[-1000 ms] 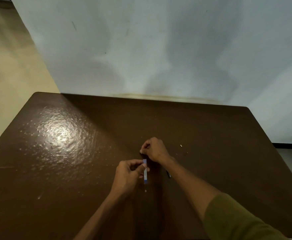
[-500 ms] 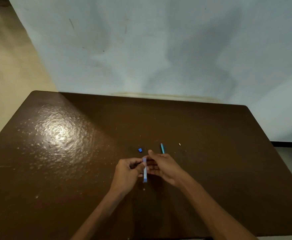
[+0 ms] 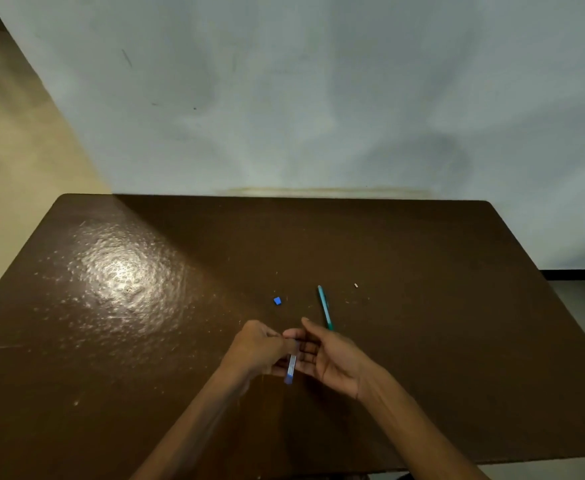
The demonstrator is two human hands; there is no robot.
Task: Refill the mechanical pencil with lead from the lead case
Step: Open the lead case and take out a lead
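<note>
My left hand (image 3: 258,348) pinches the top of a slim clear-and-blue lead case (image 3: 290,369), which hangs tilted above the brown table (image 3: 440,341). Beside and under the case, my right hand (image 3: 332,358) is spread palm up with its fingers apart. The teal mechanical pencil (image 3: 325,307) lies on the table just beyond my right hand, pointing away from me. A small blue cap (image 3: 277,300) rests on the table left of the pencil. I cannot make out any lead.
A tiny pale piece (image 3: 356,285) lies on the table to the right of the pencil. A grey-blue wall (image 3: 301,98) rises behind the table's far edge. Glare shines on the table's left half.
My right hand left the blue cap on the table, pulled back toward me and turned palm up beside the case. The pencil came into sight. My left hand tilted the case.
</note>
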